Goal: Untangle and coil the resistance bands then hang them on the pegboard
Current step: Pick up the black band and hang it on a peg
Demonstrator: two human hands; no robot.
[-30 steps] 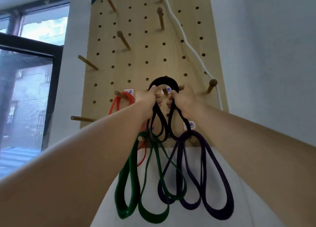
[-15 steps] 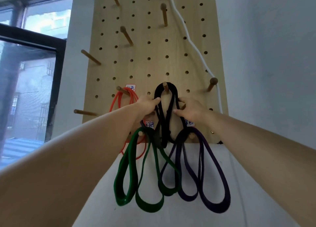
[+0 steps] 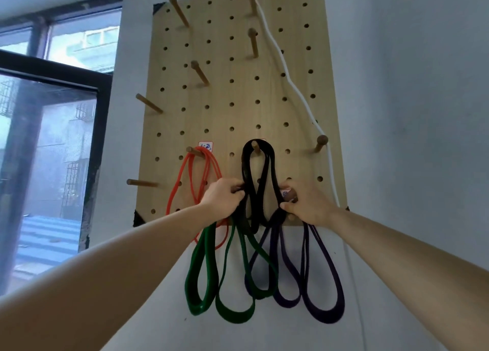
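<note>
A wooden pegboard [image 3: 232,112] hangs on the wall with several wooden pegs. A coiled black band [image 3: 250,181] hangs from a middle peg [image 3: 255,147]. My left hand [image 3: 225,197] grips the band's left strands and my right hand [image 3: 307,205] pinches its right strands, both near the board's lower edge. An orange band [image 3: 190,176] hangs from the peg to the left. A green band [image 3: 211,279] and a purple band [image 3: 312,276] hang in loops below my hands; their pegs are hidden behind my hands.
A white cord [image 3: 291,86] runs down the board's right side past a round-headed peg [image 3: 320,143] and on down the wall. A dark-framed window [image 3: 53,139] lies to the left. Several free pegs stick out higher on the board.
The black band's top loop went over the middle peg and now hangs from it. Both hands slid down its strands from the peg to the board's lower edge.
</note>
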